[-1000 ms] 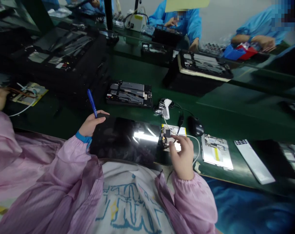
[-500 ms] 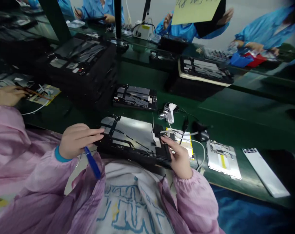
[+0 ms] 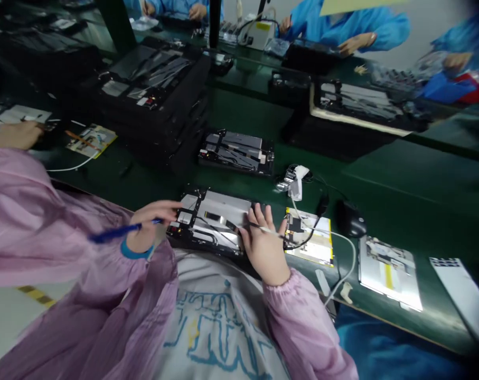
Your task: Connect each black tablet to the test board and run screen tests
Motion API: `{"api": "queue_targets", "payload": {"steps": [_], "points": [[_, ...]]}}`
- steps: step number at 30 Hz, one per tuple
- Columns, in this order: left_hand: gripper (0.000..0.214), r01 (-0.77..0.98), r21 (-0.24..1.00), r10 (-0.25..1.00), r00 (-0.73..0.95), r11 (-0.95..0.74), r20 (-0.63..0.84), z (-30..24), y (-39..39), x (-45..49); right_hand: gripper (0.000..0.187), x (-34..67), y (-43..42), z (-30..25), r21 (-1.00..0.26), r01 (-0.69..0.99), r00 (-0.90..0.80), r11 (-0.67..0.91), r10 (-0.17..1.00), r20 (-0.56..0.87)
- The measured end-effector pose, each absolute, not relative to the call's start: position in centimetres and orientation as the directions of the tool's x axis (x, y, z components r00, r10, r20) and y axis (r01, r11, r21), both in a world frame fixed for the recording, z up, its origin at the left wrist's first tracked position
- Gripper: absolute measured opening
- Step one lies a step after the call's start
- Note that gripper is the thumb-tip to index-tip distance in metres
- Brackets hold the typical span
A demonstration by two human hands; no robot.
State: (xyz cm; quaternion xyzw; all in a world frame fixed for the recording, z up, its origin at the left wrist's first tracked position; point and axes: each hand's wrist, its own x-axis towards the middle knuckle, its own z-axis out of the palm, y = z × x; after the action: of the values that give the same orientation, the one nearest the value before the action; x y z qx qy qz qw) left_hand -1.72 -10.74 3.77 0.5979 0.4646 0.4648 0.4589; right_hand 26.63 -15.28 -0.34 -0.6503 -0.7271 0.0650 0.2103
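The one camera sits on the person's head, facing forward and down: the shirt (image 3: 219,332) fills the lower middle, the left hand (image 3: 150,219) and right hand (image 3: 265,248) appear close at mid-view, and the bench (image 3: 397,208) recedes toward blue-sleeved co-workers (image 3: 387,27).

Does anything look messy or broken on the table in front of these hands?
Nothing looks clearly spilled or broken. The white cable near the right hand looks untidy, though: it loops loosely over the yellow-edged panel and across the green bench instead of lying neatly.

Dim light, blurred pen (image 3: 116,233), dark right corners
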Motion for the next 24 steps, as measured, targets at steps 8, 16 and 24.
{"api": "queue_targets", "payload": {"steps": [8, 16, 24], "points": [[0.037, -0.15, 0.979, 0.889, 0.453, 0.141, -0.059, 4.0, -12.1, 7.0, 0.032, 24.6, -17.0, 2.9, -0.591, 0.697, -0.226, 0.407, 0.906, 0.358], [0.009, 0.014, 1.0, 0.81, 0.586, -0.022, 0.01, 3.8, -11.0, 8.5, 0.027, 29.5, -17.4, 2.2, -0.811, 0.535, 0.093, 0.237, 0.938, 0.335], [0.009, 0.303, 0.887, 0.73, 0.682, -0.348, 0.053, 2.2, -11.2, 11.9, 0.024, 30.4, -17.7, 0.0, -0.872, 0.467, 0.047, 0.144, 0.981, 0.187]]}}
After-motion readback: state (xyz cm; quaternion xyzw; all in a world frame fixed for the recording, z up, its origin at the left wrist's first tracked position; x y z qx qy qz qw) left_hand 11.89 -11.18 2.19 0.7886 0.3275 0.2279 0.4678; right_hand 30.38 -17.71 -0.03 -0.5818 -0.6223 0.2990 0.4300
